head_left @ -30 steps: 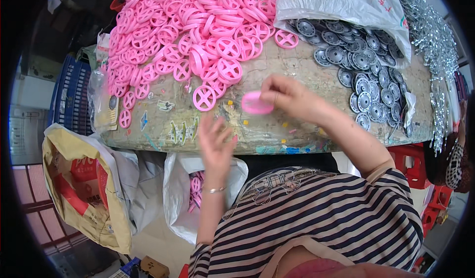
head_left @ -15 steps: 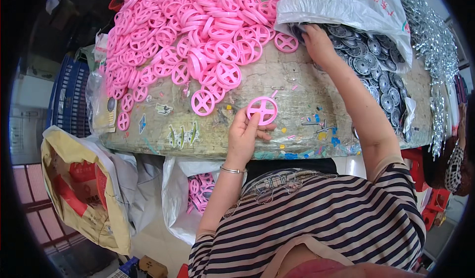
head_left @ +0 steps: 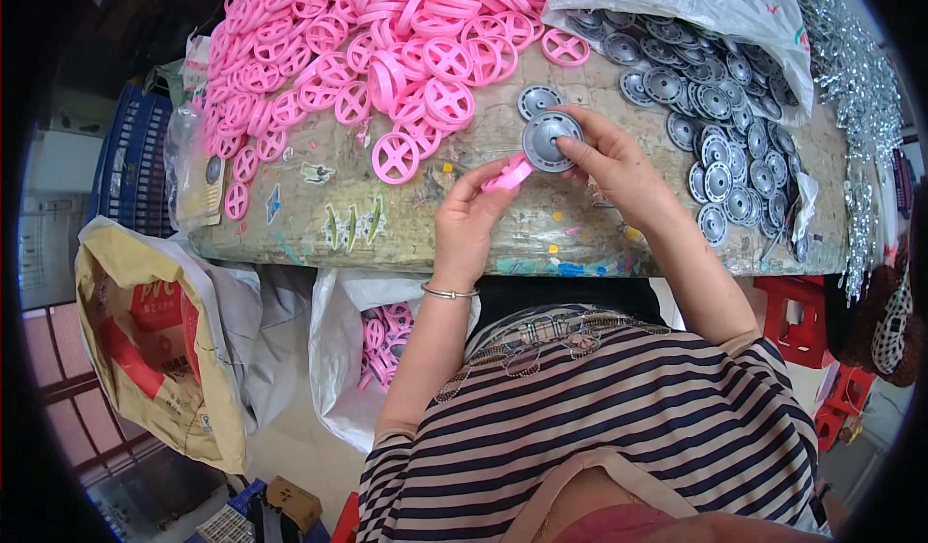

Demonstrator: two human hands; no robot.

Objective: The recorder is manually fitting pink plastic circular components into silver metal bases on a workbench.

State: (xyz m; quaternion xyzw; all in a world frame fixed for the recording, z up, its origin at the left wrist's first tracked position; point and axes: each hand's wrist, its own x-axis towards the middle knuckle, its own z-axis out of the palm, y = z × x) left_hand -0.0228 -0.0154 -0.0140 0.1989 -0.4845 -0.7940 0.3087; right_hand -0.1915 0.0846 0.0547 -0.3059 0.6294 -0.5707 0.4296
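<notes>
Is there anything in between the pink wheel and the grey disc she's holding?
Nothing visible. The left hand holds the pink wheel edge-on, right beside the grey disc in the right hand. Whether the two parts already touch is hard to tell. A second grey disc lies on the table behind them.

I see my left hand (head_left: 471,216) raised over the table edge, palm turned up and inward, fingers curled and pinching. A thin bangle circles that wrist, and the bare forearm runs straight down to my chest. My right hand (head_left: 611,161) sits just beside it, slightly higher, thumb and fingertips closed in a pinch. The right forearm angles in from the lower right.
</notes>
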